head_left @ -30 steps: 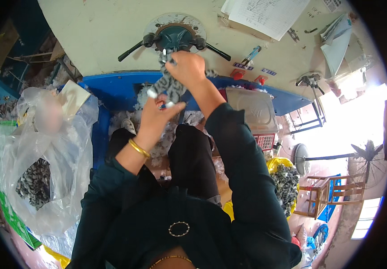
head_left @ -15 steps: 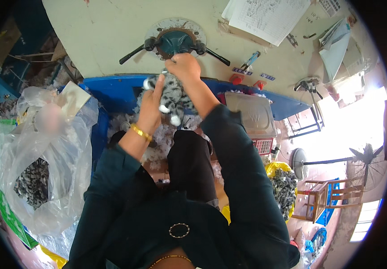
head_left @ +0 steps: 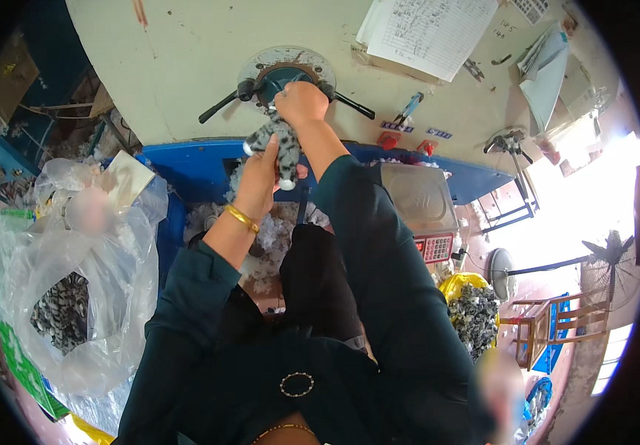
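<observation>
A grey, black and white spotted plush toy (head_left: 288,150) with white paw tips hangs in front of a round machine port (head_left: 279,78). My left hand (head_left: 261,172) is closed around its lower body, thumb on top and fingertips showing past the far side. My right hand (head_left: 303,103) is a fist at the toy's upper end, right against the port, gripping the fabric there. The toy's top and whatever lies inside the port are hidden behind that fist. A black lever handle (head_left: 218,107) sticks out left of the port, and another black lever handle (head_left: 355,105) to its right.
White stuffing fluff (head_left: 273,241) lies below the blue table edge (head_left: 194,154). A clear plastic bag (head_left: 123,259) of spotted pieces stands left; a yellow sack (head_left: 476,315) of similar pieces, right. Red knobs (head_left: 389,140), a scale (head_left: 433,248) and papers (head_left: 431,33) are also to the right.
The toy has turned and looks narrower, one paw now hanging straight down. My left hand has shifted slightly lower on it. My right hand stays at the port. The view has shifted a little.
</observation>
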Motion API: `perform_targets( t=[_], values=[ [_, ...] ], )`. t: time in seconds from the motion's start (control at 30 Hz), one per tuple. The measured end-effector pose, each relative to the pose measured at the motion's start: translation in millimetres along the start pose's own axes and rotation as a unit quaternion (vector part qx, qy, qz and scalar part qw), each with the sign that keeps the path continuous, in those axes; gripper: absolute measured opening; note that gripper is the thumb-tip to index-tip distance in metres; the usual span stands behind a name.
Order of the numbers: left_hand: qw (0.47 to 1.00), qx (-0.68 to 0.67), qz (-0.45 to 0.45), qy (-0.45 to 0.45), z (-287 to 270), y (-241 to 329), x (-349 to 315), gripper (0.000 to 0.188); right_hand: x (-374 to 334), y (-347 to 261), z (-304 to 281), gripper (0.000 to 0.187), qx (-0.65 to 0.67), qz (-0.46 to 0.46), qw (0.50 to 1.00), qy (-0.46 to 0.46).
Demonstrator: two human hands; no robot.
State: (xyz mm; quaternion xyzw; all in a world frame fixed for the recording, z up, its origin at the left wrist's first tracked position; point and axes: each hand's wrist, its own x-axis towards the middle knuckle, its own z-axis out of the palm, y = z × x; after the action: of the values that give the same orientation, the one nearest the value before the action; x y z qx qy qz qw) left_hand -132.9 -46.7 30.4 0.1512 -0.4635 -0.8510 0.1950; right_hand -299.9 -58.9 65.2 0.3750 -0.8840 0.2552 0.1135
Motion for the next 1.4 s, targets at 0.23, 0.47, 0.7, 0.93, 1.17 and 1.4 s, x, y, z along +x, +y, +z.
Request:
perform_targets(
  t=[0.23, 0.47, 0.7, 0.93, 1.17, 1.4],
  values=[
    [0.986, 0.118, 0.051, 0.103, 2.9, -25.5, -46.4, 0.031, -56.2, -3.5, -14.9, 0.025, -0.015, -0.036, 0.999, -0.014],
    [0.713, 0.638, 0.220, 0.190, 11.0, -11.2, -78.1, 0.036, -85.7, -10.7, -31.3, 0.024, -0.008, -0.032, 0.999, -0.026],
    [0.988, 0.138, -0.041, 0.048, 0.2, 12.3, -66.2, 0.024, -78.7, -8.0, -29.7, 0.025, 0.035, -0.070, 0.992, -0.097],
    [0.989, 0.003, -0.147, -0.009, -21.5, 19.9, 31.0, 0.033, -10.2, -8.3, -10.8, 0.025, -0.026, -0.020, 0.998, -0.058],
    [0.992, -0.032, -0.119, 0.035, 0.4, 12.7, -47.8, 0.032, -62.7, -10.6, -24.1, 0.025, 0.003, -0.043, 0.997, -0.059],
    [0.983, 0.174, 0.044, 0.036, 1.3, -12.0, -78.0, 0.032, -97.4, -9.5, -32.9, 0.027, 0.092, -0.020, 0.995, -0.042]
  ],
)
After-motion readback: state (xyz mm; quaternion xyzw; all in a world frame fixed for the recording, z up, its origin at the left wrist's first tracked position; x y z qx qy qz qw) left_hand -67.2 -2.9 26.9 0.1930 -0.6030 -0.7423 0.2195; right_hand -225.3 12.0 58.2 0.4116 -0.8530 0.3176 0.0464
